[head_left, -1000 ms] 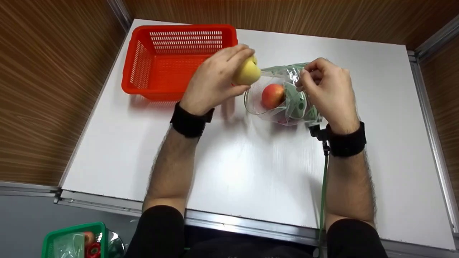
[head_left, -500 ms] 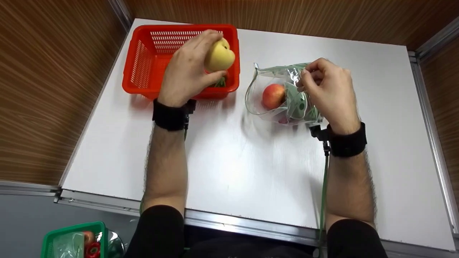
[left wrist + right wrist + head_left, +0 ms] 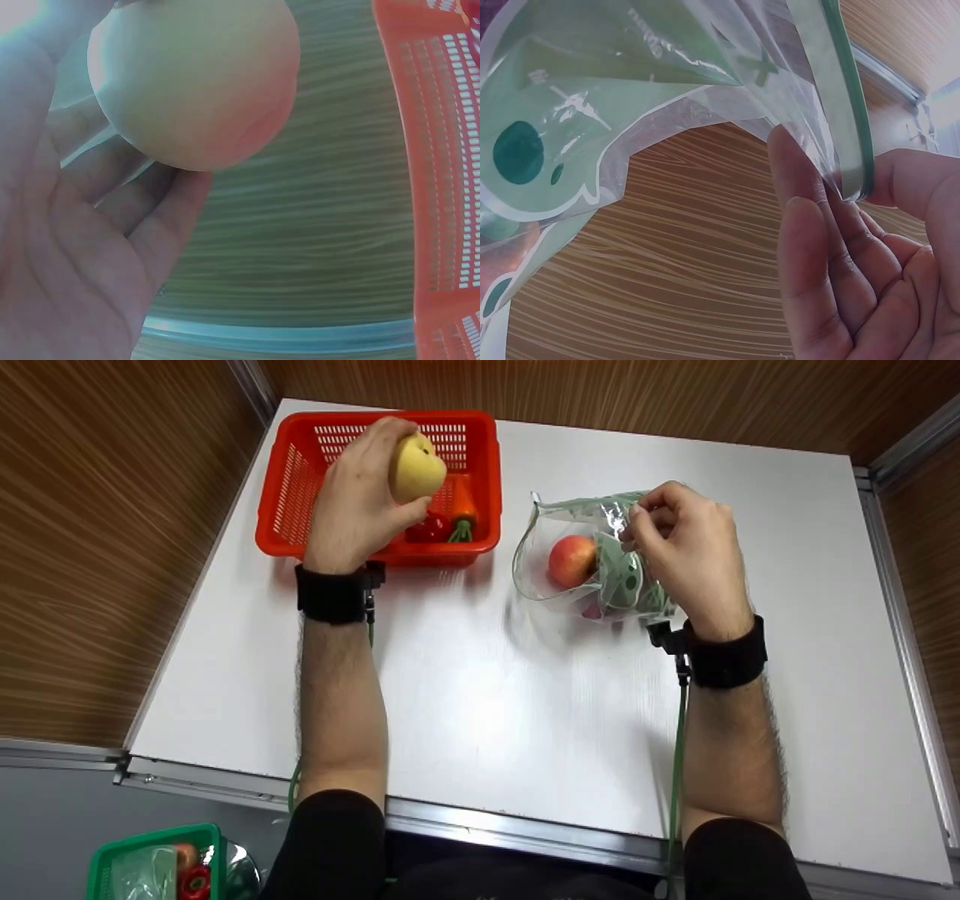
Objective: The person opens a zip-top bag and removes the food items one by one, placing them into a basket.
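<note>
My left hand (image 3: 352,499) holds a yellow peach (image 3: 418,469) over the red basket (image 3: 300,556), fingers and thumb around its sides. A pink blush shows on the peach (image 3: 217,90) in the left wrist view. Inside the basket lie a shiny red pepper (image 3: 431,528) and an orange carrot (image 3: 463,502) with a green top. My right hand (image 3: 694,547) pinches the green-edged rim of a clear printed plastic bag (image 3: 652,45) between thumb and fingers. The bag's mouth gapes to the left. Within it are a red-orange round fruit (image 3: 572,561) and a mostly hidden magenta item (image 3: 592,611).
Wooden-patterned panels (image 3: 570,397) border the white table (image 3: 487,697) at the back and sides. Below its front left corner, a green basket (image 3: 214,840) holds a plastic bag and red produce. A green cable (image 3: 677,765) runs from my right wrist to the front edge.
My left hand has carried the peach leftward from beside the bag's mouth to above the red basket, bringing the carrot and pepper into sight. My right hand keeps its place on the bag.
</note>
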Demonstrator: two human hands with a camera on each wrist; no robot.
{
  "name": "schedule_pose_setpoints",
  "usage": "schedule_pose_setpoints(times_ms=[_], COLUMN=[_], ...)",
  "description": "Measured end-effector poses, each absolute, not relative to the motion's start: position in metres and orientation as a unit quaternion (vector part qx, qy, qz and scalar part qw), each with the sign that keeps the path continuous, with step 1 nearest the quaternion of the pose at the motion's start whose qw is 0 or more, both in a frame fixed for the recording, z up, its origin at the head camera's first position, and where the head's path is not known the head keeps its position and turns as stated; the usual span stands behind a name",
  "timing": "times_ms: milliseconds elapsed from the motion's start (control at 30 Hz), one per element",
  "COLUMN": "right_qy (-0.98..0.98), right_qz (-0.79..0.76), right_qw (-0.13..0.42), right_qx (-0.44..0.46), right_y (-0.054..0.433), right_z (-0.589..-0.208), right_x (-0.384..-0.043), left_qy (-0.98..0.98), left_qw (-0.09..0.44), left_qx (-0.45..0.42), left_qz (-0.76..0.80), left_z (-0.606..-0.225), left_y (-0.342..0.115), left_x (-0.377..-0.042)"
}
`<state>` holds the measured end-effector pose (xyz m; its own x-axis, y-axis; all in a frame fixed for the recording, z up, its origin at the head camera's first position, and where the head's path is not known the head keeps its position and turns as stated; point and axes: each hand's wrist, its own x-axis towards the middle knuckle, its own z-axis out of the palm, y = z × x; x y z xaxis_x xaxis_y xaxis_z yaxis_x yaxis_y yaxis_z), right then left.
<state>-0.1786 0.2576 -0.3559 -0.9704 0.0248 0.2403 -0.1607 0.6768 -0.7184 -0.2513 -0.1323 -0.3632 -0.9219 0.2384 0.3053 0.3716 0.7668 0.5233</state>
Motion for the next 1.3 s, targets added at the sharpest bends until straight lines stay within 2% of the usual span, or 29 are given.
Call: schedule_pose_setpoints(times_ms=[500, 800, 1300], right_qy=[-0.913, -0.913, -0.914], right_qz=[0.390, 0.391, 0.387], right_qw=[0.114, 0.110, 0.118], right_qx=[0.034, 0.030, 0.036], right_y=[0.259, 0.259, 0.257], right_z=[-0.357, -0.357, -0.356], right_x=[-0.179, -0.179, -0.178], left_qy=[-0.949, -0.954, -0.956], left_qw=[0.049, -0.017, -0.059], left_qx=[-0.084, -0.046, -0.013], left_qz=[-0.299, -0.295, -0.286], left_z=[-0.380, -0.396, -0.419], left_y=[-0.150, -0.156, -0.164], left_x=[-0.265, -0.279, -0.293])
